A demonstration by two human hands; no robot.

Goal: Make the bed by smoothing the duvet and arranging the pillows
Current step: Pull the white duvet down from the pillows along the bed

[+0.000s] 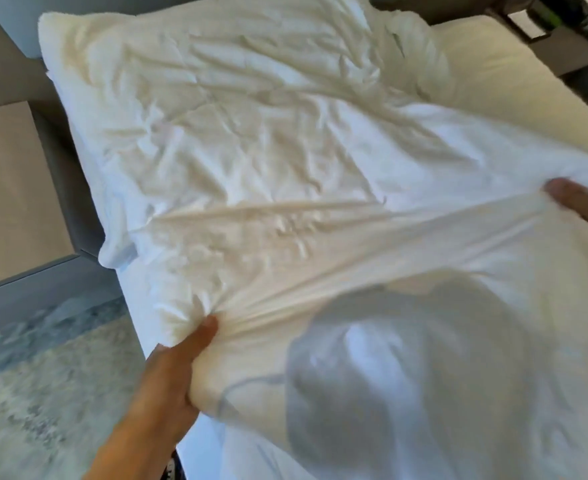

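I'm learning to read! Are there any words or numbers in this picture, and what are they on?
No readable words or numbers.
The duvet is plain white.
The dark things on the side table at the top right are too blurred to read.
Something black and white by the left hand, at the bottom edge, is too small to tell.

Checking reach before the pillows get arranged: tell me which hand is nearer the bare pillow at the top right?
Right. The right hand grips the duvet below the pillow, at the frame's right edge. The left hand grips the duvet's near edge, farther away.
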